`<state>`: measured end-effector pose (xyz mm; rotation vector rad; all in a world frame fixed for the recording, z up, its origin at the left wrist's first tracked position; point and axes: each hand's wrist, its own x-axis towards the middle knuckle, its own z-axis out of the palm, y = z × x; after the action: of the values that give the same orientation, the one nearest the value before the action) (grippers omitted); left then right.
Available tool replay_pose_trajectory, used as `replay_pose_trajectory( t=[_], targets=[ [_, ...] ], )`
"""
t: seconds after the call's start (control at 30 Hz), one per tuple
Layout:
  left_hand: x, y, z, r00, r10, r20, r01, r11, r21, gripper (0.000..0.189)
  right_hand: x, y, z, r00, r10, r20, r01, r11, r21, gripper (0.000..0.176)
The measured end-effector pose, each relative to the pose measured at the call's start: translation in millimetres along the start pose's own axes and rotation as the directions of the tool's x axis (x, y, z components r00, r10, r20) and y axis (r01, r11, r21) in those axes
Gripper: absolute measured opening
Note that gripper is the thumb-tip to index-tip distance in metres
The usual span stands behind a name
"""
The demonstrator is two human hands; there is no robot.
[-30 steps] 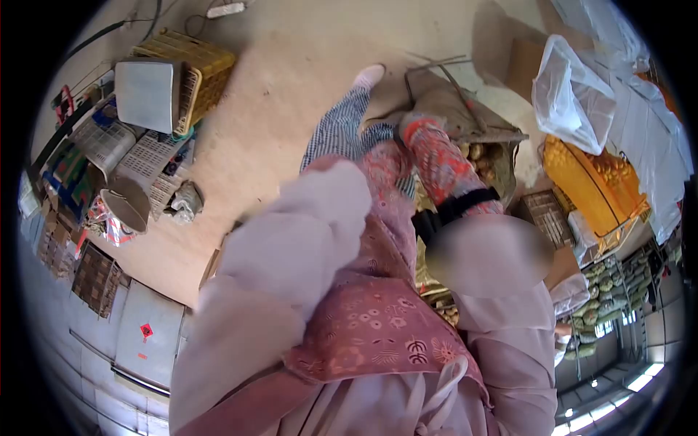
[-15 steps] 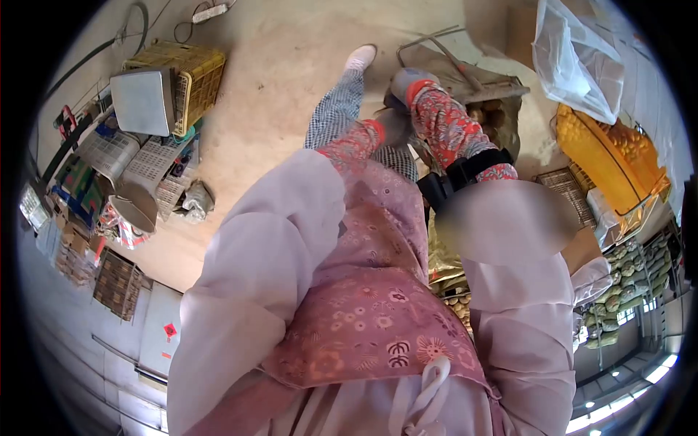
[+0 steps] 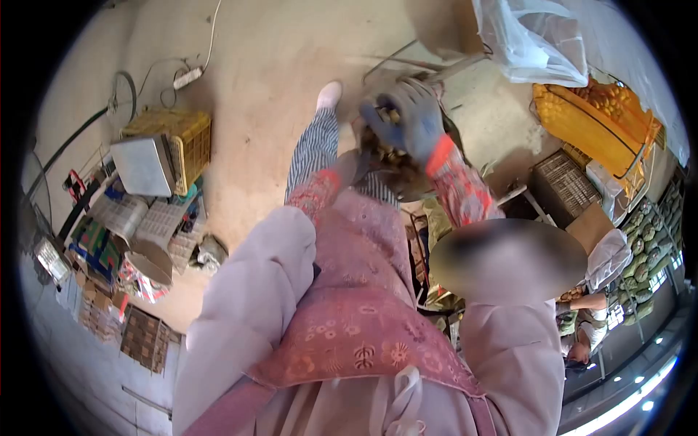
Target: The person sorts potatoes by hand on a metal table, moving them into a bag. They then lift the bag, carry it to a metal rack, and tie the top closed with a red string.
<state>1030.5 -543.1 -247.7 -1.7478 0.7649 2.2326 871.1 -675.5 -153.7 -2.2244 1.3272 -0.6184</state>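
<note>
My right hand, in a grey and blue glove, is over the dark sack with its fingers apart and curved. Small brown, rounded items lie below and beside it, and whether any rest against the palm is unclear. Also gloved, my left hand is low at the near left side of the same items. Motion blurs it, and its fingers are mostly hidden.
A yellow crate with a metal-topped box beside it stands at left. An orange mesh bag, a clear plastic bag and a brown woven crate are at right. Another person is at the lower right.
The view has shifted. My right hand has turned and now shows spread fingers above the brown items. My left hand has moved down and left, and another person has come into view.
</note>
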Motion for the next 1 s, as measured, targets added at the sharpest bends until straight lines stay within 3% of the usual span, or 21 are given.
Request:
replay_pose_trajectory(
  t=[0.03, 0.1, 0.13, 0.17, 0.2, 0.23, 0.27, 0.3, 0.33, 0.37, 0.43, 0.47, 0.53, 0.63, 0.67, 0.73, 0.77, 0.8, 0.9, 1.0],
  targets=[
    [-1.6, 7.5, -4.8, 0.999, -0.044, -0.008, 0.045, 0.998, 0.041, 0.054, -10.7, 1.5, -11.5, 0.957, -0.089, -0.276, 0.094, 0.996, 0.005, 0.046],
    [-7.8, 17.6, -15.6, 0.988, -0.147, -0.038, 0.150, 0.983, 0.104, 0.057, -42.4, 6.0, -28.9, 0.964, -0.031, -0.265, 0.021, 0.999, -0.042, 0.076],
    [-3.1, 5.0, -23.8, 0.983, -0.175, -0.050, 0.180, 0.976, 0.124, 0.058, -59.1, 7.7, -18.5, 0.961, -0.039, -0.275, 0.028, 0.999, -0.044, 0.076],
    [1.2, -6.9, -32.2, 0.977, -0.202, -0.062, 0.209, 0.967, 0.142, 0.059, -80.6, 8.5, -1.4, 0.934, 0.122, -0.336, -0.158, 0.984, -0.083, 0.086],
    [24.5, -46.2, -39.6, 0.975, 0.221, 0.029, -0.171, 0.657, 0.734, 0.056, -98.6, 8.0, 14.0, 0.874, 0.272, -0.402, -0.342, 0.933, -0.110, 0.097],
    [16.0, -34.3, -42.0, 0.991, 0.124, -0.053, -0.077, 0.847, 0.526, 0.053, -112.1, 6.7, 26.3, 0.869, 0.266, -0.417, -0.339, 0.934, -0.112, 0.097],
    [7.4, -22.7, -44.3, 0.990, 0.023, -0.137, 0.010, 0.972, 0.235, 0.053, -122.0, 6.8, 37.7, 0.833, 0.437, -0.338, -0.508, 0.847, -0.158, 0.104],
    [-1.3, -11.3, -46.4, 0.973, -0.077, -0.217, 0.067, 0.996, -0.055, 0.054, -122.5, 4.4, 43.5, 0.756, 0.600, -0.259, -0.651, 0.727, -0.216, 0.112],
    [-3.3, -13.3, -53.6, 0.981, 0.116, -0.156, -0.055, 0.935, 0.351, 0.055, -122.0, 3.4, 50.9, 0.649, 0.740, -0.179, -0.761, 0.633, -0.143, 0.112],
    [-4.5, -14.1, -57.8, 0.979, 0.173, -0.105, -0.105, 0.877, 0.469, 0.053, -120.4, 7.0, 56.5, 0.652, 0.737, -0.179, -0.758, 0.637, -0.141, 0.112],
    [-4.1, -19.3, -66.0, 0.958, 0.285, -0.004, -0.209, 0.711, 0.672, 0.048, -102.7, 19.0, 64.6, 0.772, 0.613, -0.166, -0.636, 0.746, -0.199, 0.103],
    [-3.2, -28.1, -66.7, 0.881, 0.473, 0.022, -0.354, 0.627, 0.693, 0.036, -94.2, 32.5, 74.5, 0.743, 0.670, -0.006, -0.651, 0.720, -0.241, 0.097],
    [13.0, -58.5, -65.2, 0.757, 0.652, 0.042, -0.480, 0.512, 0.712, 0.052, -84.3, 68.4, 98.5, 0.720, 0.691, 0.063, -0.640, 0.697, -0.325, 0.089],
    [38.2, -92.1, -61.5, 0.801, 0.595, -0.059, -0.424, 0.636, 0.645, 0.041, -42.0, 99.3, 80.3, 0.659, 0.723, 0.210, -0.587, 0.668, -0.458, 0.057],
    [33.4, -93.0, -61.3, 0.876, 0.477, -0.066, -0.386, 0.777, 0.498, 0.035, -38.4, 98.2, 68.1, 0.653, 0.726, 0.217, -0.585, 0.665, -0.464, 0.057],
    [17.0, -78.5, -62.4, 0.915, 0.402, 0.023, -0.369, 0.814, 0.449, 0.026, -45.7, 94.6, 45.2, 0.205, 0.833, 0.514, -0.590, 0.524, -0.614, 0.038],
    [7.0, -68.7, -63.3, 0.930, 0.362, 0.067, -0.355, 0.832, 0.426, 0.022, -51.6, 92.6, 39.8, 0.207, 0.840, 0.502, -0.589, 0.516, -0.622, 0.038],
    [-5.1, -58.9, -67.9, 0.844, 0.532, 0.067, -0.480, 0.695, 0.535, 0.022, -64.3, 87.0, 34.7, 0.184, 0.847, 0.498, -0.559, 0.507, -0.656, 0.035],
    [10.3, -80.9, -85.5, 0.741, 0.660, 0.125, -0.579, 0.532, 0.618, 0.021, -83.7, 65.1, 36.1, 0.110, 0.846, 0.522, -0.481, 0.505, -0.717, 0.032],
    [73.5, -124.8, -127.6, 0.641, 0.512, 0.572, -0.686, 0.048, 0.726, 0.035, -95.1, 50.4, 33.4, 0.129, 0.833, 0.538, -0.549, 0.512, -0.661, 0.035]
  ],
)
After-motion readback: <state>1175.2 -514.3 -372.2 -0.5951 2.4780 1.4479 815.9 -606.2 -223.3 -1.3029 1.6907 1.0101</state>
